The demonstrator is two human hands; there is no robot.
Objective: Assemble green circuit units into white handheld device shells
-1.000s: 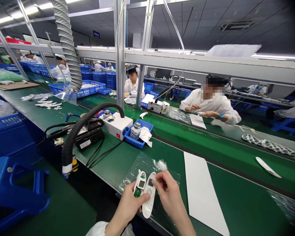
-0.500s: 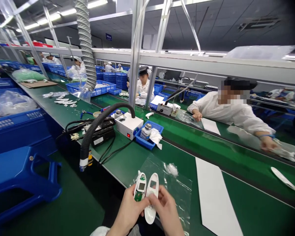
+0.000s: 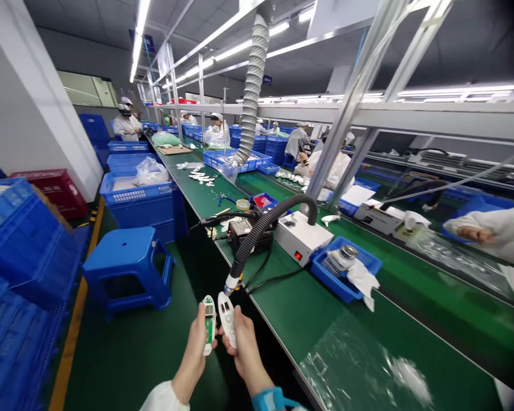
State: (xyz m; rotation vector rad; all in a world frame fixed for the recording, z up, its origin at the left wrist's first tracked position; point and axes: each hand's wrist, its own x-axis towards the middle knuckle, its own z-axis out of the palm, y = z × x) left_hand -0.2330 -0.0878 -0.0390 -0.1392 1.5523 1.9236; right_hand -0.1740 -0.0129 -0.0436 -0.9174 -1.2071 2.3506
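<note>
Near hose [image 3: 257,235] now: white cover [image 3: 227,321]

Factory hall with a green floor [image 3: 124,354], strip lights [image 3: 139,28] and a long green worktop [image 3: 291,319].
A pale pillar [image 3: 43,85] stands at left, with a wide window [image 3: 85,89] in the grey wall [image 3: 98,61] beyond, under a dark ceiling [image 3: 81,17]. A blue plastic stool [image 3: 120,254] stands beside the worktop; an orange-yellow floor line [image 3: 71,342] runs between it and stacked blue plastic crates [image 3: 34,257]. Metal uprights [image 3: 345,108] and a crossbeam [image 3: 445,117] rise above the worktop, near a ribbed grey hanging duct [image 3: 253,80].
</note>
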